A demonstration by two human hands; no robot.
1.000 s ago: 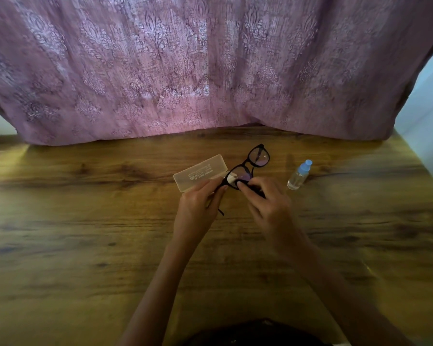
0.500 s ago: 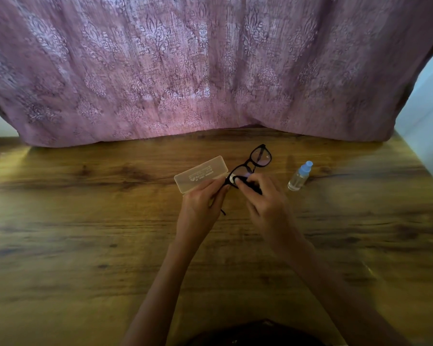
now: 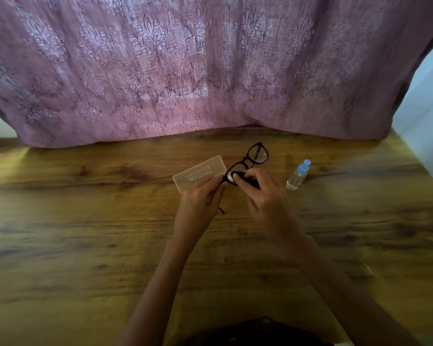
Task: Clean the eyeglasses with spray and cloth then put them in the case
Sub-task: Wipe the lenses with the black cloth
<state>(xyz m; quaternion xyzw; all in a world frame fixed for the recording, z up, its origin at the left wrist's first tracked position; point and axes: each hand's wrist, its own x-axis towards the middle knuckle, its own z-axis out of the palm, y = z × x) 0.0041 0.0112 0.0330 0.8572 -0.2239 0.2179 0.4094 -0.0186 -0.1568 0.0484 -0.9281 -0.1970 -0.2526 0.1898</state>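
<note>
Above the worktop (image 3: 85,245) I am pinching the eyeglasses (image 3: 248,163) in my left hand (image 3: 200,201), long axis running away rightward, while my right hand (image 3: 263,196) fingers are pressing the dark cloth (image 3: 248,179) onto the nearer lens, case (image 3: 198,172) lying just left.

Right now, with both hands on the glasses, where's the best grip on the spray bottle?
Grip the spray bottle around its clear body, below the blue cap, coming from the right. It stands alone on the table, leaning a little, and the right hand is closest. The cap looks too narrow for a steady hold.
</note>
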